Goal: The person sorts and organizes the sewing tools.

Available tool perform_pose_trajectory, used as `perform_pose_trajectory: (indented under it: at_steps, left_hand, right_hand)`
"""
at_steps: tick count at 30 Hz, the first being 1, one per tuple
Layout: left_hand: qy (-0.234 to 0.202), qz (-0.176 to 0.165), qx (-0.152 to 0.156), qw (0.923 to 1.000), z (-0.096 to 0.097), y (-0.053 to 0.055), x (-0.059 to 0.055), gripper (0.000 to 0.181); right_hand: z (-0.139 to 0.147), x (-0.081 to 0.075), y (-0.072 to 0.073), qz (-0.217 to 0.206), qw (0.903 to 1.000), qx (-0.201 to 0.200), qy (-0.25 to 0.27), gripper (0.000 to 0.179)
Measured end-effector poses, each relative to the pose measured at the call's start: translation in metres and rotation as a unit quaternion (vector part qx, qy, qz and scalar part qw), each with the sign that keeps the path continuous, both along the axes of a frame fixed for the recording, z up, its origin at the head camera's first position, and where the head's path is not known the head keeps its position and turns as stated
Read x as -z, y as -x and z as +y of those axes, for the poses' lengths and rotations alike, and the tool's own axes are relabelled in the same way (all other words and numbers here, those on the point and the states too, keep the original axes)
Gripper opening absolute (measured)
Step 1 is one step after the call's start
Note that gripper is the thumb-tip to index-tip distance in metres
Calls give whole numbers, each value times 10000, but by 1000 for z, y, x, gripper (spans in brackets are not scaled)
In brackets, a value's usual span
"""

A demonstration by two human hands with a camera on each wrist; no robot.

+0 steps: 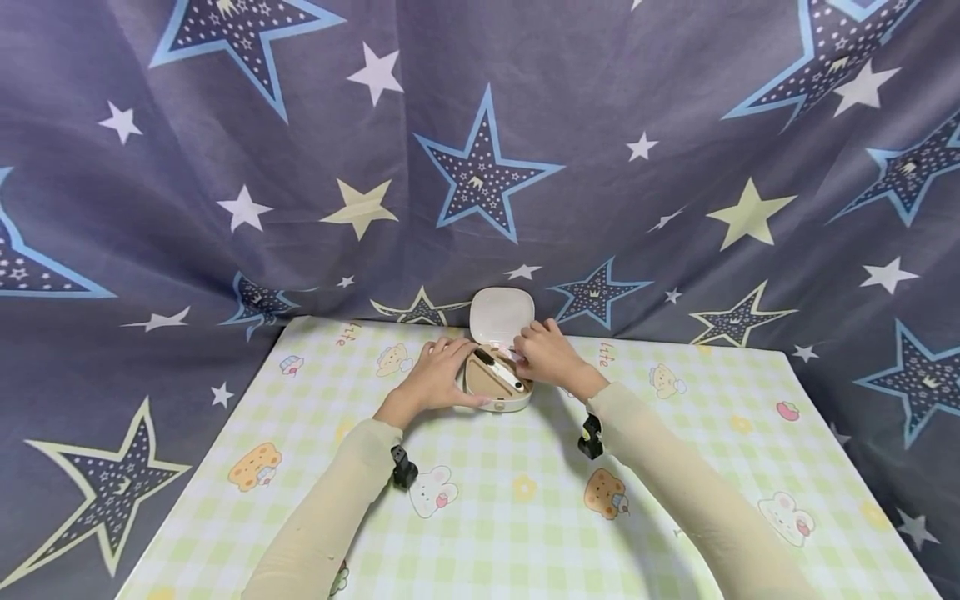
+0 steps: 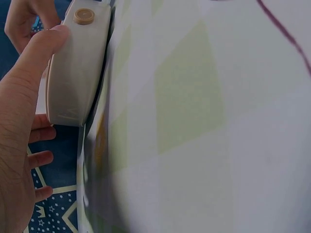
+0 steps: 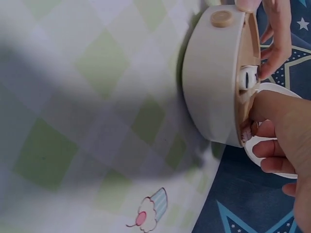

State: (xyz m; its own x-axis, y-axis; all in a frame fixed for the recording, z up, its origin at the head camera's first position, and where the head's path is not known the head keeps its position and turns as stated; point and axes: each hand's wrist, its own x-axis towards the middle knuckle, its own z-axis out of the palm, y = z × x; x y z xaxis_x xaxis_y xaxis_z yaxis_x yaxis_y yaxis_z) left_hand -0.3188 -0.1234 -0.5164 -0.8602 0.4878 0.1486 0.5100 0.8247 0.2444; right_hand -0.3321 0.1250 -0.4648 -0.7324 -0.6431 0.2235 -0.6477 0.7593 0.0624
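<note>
A small white storage case (image 1: pixel 506 405) with rounded corners stands at the table's far edge, its lid (image 1: pixel 502 315) raised at the back. Inside its tan interior lies a slim white tool with a black end (image 1: pixel 501 370), set diagonally. My left hand (image 1: pixel 438 375) holds the case from the left, thumb at the front rim near the round tan button (image 2: pixel 84 16) and fingers round the far side. My right hand (image 1: pixel 547 354) reaches into the right side of the case, thumb and finger pinching a small pinkish item (image 3: pixel 246 133), mostly hidden by the fingers.
A green-and-white checked cloth with cartoon prints (image 1: pixel 525 517) covers the table. Right behind the far edge hangs a dark curtain with stars (image 1: pixel 480 250). Black wrist cameras are strapped on the left sleeve (image 1: pixel 322 508) and the right sleeve (image 1: pixel 690 483).
</note>
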Motion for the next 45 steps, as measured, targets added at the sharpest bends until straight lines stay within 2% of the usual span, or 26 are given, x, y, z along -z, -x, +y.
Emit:
perform_pose_trajectory:
  at_steps: [6, 13, 32, 45]
  left_hand:
    - [-46, -34, 15, 10000, 1, 1, 1, 111]
    - [-41, -38, 14, 10000, 2, 1, 0, 110]
    - [-86, -53, 14, 9999, 1, 1, 1, 110]
    - [-214, -69, 16, 9997, 1, 1, 2, 108]
  right_hand:
    - [0, 6, 1, 160, 9998, 114, -78, 24]
    - [1, 9, 3, 159, 9996, 185, -129, 21]
    - [0, 12, 1, 221, 9998, -19, 28, 25]
    - [2, 15, 4, 217, 9997, -24, -60, 23]
